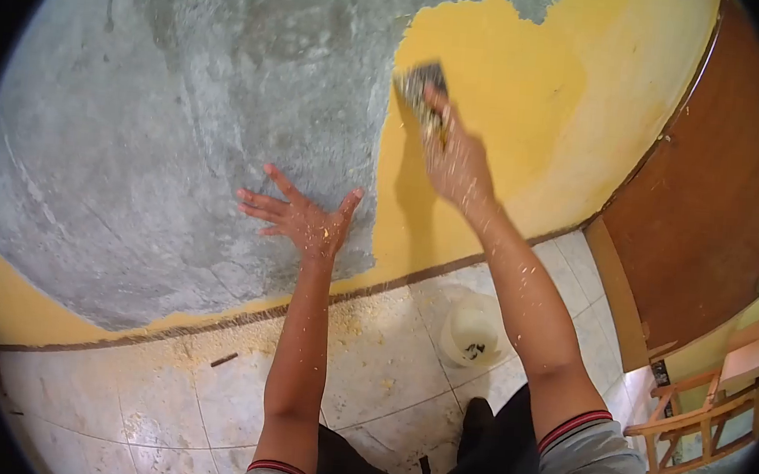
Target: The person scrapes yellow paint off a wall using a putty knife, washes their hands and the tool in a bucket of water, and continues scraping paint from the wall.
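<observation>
My right hand is closed around the handle of a paint scraper, its broad blade over the yellow paint close to the ragged edge where the bare grey wall begins. Slight motion smears the scraper and fingers. Lower and to the left, my left hand lies against the grey surface with its fingers spread, holding nothing. Pale paint flakes speckle both hands and forearms.
A whitish bucket stands on the tiled floor near the wall's foot. Paint chips and a short dark strip lie along the skirting. At right are a brown door and a wooden chair frame.
</observation>
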`<state>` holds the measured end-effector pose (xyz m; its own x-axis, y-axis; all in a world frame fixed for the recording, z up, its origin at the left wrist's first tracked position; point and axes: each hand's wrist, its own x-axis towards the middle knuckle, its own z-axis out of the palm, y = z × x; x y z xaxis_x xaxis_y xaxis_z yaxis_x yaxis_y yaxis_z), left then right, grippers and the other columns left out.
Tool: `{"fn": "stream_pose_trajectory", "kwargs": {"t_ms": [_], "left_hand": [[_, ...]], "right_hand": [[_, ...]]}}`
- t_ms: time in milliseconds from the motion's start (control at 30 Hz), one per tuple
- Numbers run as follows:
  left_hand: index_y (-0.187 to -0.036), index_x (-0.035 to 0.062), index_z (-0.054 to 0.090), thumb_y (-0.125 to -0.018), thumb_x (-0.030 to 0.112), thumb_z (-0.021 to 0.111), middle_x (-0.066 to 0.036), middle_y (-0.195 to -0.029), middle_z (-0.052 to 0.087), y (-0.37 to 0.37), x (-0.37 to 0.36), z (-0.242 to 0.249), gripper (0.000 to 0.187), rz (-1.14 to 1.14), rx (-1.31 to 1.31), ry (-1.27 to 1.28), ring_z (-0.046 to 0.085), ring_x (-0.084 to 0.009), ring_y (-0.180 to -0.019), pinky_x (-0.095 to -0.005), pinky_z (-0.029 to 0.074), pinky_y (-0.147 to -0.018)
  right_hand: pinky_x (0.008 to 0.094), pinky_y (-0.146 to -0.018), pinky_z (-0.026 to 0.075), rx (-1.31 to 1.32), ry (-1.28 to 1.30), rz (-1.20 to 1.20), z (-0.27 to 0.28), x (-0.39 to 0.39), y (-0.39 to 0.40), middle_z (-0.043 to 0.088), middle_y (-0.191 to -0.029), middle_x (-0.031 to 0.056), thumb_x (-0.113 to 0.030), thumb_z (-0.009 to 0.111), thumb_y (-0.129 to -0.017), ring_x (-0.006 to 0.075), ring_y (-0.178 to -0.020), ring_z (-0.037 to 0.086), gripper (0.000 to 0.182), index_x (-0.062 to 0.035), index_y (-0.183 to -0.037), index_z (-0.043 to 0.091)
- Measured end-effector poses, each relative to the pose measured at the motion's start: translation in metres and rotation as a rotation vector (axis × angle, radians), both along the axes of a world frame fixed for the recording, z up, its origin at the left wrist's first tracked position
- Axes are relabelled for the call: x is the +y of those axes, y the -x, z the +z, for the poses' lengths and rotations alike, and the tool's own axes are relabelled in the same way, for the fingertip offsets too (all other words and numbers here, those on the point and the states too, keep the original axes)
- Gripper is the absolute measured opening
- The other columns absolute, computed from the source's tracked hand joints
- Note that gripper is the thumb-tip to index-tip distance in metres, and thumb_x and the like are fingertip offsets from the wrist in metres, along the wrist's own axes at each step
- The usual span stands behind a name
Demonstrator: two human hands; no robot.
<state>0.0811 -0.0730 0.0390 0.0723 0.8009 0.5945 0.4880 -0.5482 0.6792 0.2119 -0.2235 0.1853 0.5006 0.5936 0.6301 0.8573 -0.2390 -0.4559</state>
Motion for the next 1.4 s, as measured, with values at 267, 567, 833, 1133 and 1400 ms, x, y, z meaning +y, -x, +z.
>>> {"fn": "stream_pose_trajectory", "kwargs": {"t_ms": [267, 567, 833, 1133, 1400], "left_hand": [[-0.161, 0.0200, 0.009, -0.074, 0.076, 0.065, -0.036, -0.158, -0.016, 0.002, -0.016, -0.014, 0.117, 0.043, 0.115, -0.267, -0.017, -0.0581, -0.144, -0.0837, 0.008, -0.099], [-0.159, 0.0319, 0.014, -0.082, 0.052, 0.072, -0.014, -0.163, 0.018, 0.058, -0.062, -0.114, 0.098, -0.630, 1.656, -0.099, 0.017, -0.0388, -0.149, -0.0674, 0.021, -0.113], [-0.137, 0.0160, 0.057, -0.087, 0.037, 0.071, -0.017, -0.125, 0.062, -0.018, -0.025, -0.110, 0.056, -1.114, 1.343, 0.085, 0.060, -0.0356, -0.109, -0.0472, 0.048, -0.095], [-0.134, 0.0134, 0.059, -0.077, 0.053, 0.078, -0.014, -0.106, 0.070, -0.160, -0.120, -0.054, 0.071, -1.265, 1.253, 0.417, 0.065, -0.0344, -0.100, -0.0486, 0.051, -0.091], [-0.132, 0.0123, 0.061, -0.075, 0.050, 0.082, -0.014, -0.120, 0.066, -0.190, -0.185, 0.003, 0.072, -1.072, 1.261, 0.865, 0.063, -0.0334, -0.111, -0.0470, 0.049, -0.096]], "right_hand": [[0.0442, -0.076, 0.054, -0.037, 0.842, 0.066, -0.259, -0.143, -0.126, 0.068, -0.114, 0.0127, -0.008, 0.055, -0.086, 0.0349, -0.092, 0.068, 0.059, -0.0328, -0.140, 0.054], [0.0483, -0.097, 0.050, 0.672, 0.827, -0.469, -0.430, -0.255, -0.277, 0.066, -0.122, 0.0211, -0.021, 0.056, -0.087, 0.0406, -0.113, 0.063, 0.045, -0.0156, -0.131, 0.058], [0.0456, -0.073, 0.056, 1.075, 0.590, -0.362, -0.403, -0.221, -0.241, 0.073, -0.094, 0.0195, -0.023, 0.060, -0.085, 0.0346, -0.075, 0.071, 0.047, -0.0163, -0.131, 0.059], [0.0407, -0.091, 0.054, 0.759, 0.602, -0.238, -0.524, -0.245, -0.300, 0.069, -0.115, 0.0200, -0.030, 0.058, -0.093, 0.0380, -0.101, 0.068, 0.047, -0.0092, -0.135, 0.055], [0.0424, -0.090, 0.054, 0.759, 0.692, -0.193, -0.516, -0.245, -0.299, 0.068, -0.117, 0.0195, -0.027, 0.060, -0.093, 0.0380, -0.103, 0.068, 0.051, -0.0154, -0.141, 0.049]]}}
